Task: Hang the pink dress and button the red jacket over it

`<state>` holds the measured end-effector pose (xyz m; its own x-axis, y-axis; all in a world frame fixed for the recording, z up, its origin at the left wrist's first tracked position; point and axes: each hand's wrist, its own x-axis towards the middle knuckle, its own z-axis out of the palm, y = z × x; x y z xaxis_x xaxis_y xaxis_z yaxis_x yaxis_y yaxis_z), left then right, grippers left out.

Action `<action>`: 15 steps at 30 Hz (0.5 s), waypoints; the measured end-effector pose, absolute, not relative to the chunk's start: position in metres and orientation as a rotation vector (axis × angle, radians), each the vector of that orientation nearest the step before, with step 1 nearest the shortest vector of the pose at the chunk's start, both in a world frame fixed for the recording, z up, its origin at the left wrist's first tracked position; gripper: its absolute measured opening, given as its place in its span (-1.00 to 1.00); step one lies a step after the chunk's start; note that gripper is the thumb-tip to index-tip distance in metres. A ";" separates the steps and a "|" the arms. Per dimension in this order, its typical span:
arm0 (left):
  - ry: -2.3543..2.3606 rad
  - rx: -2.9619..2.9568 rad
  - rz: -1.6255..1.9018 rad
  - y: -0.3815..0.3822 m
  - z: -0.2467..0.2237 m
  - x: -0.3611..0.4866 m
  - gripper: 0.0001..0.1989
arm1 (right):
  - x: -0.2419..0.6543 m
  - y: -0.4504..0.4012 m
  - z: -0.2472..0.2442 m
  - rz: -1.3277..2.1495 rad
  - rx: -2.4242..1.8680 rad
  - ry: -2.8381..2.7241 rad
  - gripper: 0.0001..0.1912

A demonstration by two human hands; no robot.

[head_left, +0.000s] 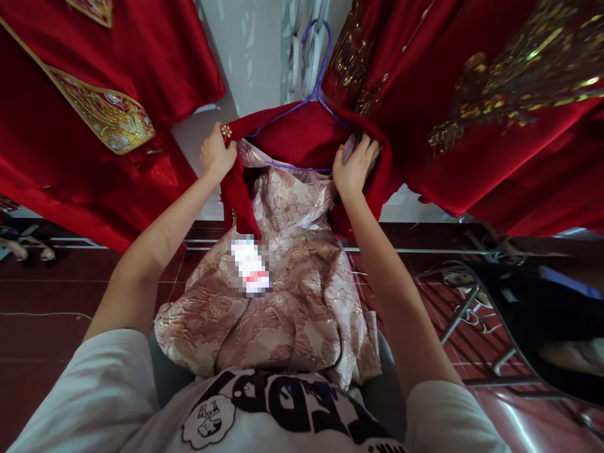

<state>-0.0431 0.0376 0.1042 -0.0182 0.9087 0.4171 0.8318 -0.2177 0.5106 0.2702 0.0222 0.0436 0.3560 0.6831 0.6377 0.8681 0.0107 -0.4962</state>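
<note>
A pale pink dress (292, 207) with a shiny floral pattern hangs from a purple hanger (325, 56), its skirt spread over my lap. Around the top of the dress lies a red shawl-like garment (302, 126). My left hand (218, 153) is closed on the red garment's left edge, beside a small beaded ornament (226, 131). On the other side, my right hand (355, 165) grips the top near the dress's shoulder and the red cloth; its fingertips are partly hidden. A blurred-out phone-like rectangle (251, 267) rests on the skirt.
Red gowns with gold embroidery (113, 113) hang on the left, and more with gold sequins (509, 82) on the right. A black-seated metal chair (542, 314) stands at the right. Shoes (33, 248) sit at the far left above the red tiled floor (42, 333).
</note>
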 end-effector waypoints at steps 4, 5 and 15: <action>1.970 1.983 1.117 0.055 0.098 -0.043 -0.56 | 0.284 0.031 0.040 -0.275 -1.742 -1.483 -0.44; 1.973 1.961 1.156 0.059 0.096 -0.043 -0.59 | 0.287 0.034 0.040 -0.281 -1.744 -1.503 -0.43; 1.957 1.921 1.115 0.074 0.105 -0.056 -0.74 | 0.294 0.041 0.089 -0.116 -2.124 -1.530 -0.18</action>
